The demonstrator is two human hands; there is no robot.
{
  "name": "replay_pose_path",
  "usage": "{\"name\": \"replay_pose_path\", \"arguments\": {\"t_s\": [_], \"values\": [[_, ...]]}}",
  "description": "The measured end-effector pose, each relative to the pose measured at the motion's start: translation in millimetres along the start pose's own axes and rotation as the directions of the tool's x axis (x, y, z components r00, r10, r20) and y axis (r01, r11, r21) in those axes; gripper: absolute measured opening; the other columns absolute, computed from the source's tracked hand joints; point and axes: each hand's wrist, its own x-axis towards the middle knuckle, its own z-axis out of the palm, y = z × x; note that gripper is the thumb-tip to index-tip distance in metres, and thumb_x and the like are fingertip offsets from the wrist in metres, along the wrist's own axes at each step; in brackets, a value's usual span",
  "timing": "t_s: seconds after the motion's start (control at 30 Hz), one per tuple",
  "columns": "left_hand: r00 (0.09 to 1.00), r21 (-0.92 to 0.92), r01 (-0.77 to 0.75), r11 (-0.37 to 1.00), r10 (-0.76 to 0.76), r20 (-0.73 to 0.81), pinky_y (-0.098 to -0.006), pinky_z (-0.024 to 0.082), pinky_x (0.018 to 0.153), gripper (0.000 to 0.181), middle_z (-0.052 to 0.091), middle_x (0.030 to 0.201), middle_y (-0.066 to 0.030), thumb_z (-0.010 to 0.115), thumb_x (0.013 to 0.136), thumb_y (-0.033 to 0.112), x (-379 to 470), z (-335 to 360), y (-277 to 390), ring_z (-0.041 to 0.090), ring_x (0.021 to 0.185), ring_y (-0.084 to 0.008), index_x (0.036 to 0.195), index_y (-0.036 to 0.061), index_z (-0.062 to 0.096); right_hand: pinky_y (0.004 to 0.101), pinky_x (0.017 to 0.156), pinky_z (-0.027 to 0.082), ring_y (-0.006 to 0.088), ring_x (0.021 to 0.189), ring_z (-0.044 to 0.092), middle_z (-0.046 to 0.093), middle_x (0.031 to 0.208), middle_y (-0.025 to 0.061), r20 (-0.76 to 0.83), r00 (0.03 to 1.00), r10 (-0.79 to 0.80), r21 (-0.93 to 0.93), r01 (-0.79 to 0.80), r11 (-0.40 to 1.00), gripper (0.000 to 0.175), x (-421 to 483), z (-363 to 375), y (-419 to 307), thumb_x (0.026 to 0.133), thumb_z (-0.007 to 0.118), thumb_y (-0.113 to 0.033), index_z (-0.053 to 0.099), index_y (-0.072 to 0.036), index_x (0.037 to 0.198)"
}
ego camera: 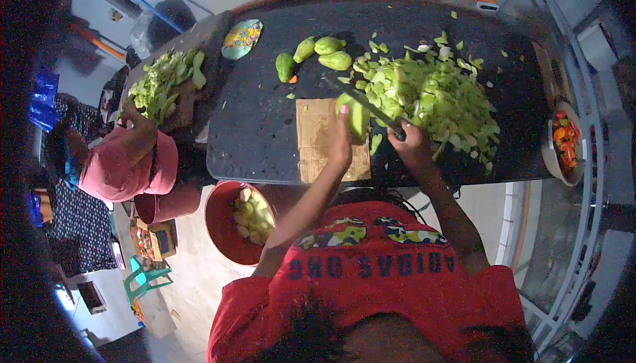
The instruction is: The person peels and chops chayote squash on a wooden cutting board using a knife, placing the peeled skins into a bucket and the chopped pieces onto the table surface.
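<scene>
Above a piece of cardboard (313, 139) on the dark table, my left hand (341, 137) holds a pale green, peeled-looking fruit (358, 119), perhaps a papaya. The handle of a long knife is in my right hand (411, 142). Its blade (370, 107) slants up and to the left, across the upper part of the fruit. A large heap of green peelings (427, 97) lies just to the right. Several whole green fruits (335, 60) rest on the table beyond the cardboard. One peeling (376, 143) lies at the cardboard's right edge.
A red tub (218, 234) with pale peeled pieces stands below the table's front edge. At the left, a co-worker in pink (124, 164) is beside another heap of peelings (166, 82). A bowl (551, 157) of red and orange pieces is at the far right. A round patterned item (242, 39) lies at the table's back left.
</scene>
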Motion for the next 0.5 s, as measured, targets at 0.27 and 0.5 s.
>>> {"name": "replay_pose_path", "arguments": {"t_s": [0.27,0.5], "values": [[0.997,0.044,-0.075,0.996,0.074,0.008,-0.0305,0.044,0.075,0.044,0.055,0.097,-0.0104,0.042,0.092,0.043,-9.3,-2.4,12.5,0.052,0.085,-0.0172,0.115,0.0052,0.044,0.0424,0.061,0.046,0.0375,0.070,0.059,0.058,0.071,0.0202,0.056,0.998,0.006,0.097,-0.012,0.995,0.021,1.2,6.5,-5.1,0.079,0.063,-0.022,0.059,-0.003,0.087],[0.996,0.004,-0.090,0.996,0.090,-0.018,-0.0303,0.045,0.072,0.046,0.055,0.097,-0.0104,0.037,0.093,0.047,-4.0,-16.9,-1.1,0.054,0.086,-0.0183,0.118,0.0089,0.044,0.0419,0.068,0.046,0.0365,0.079,0.060,0.062,0.083,0.0187,0.040,0.998,0.042,-0.056,-0.039,0.998,0.028,-28.3,47.8,97.0,0.079,0.062,-0.026,0.061,0.000,0.088]]}}
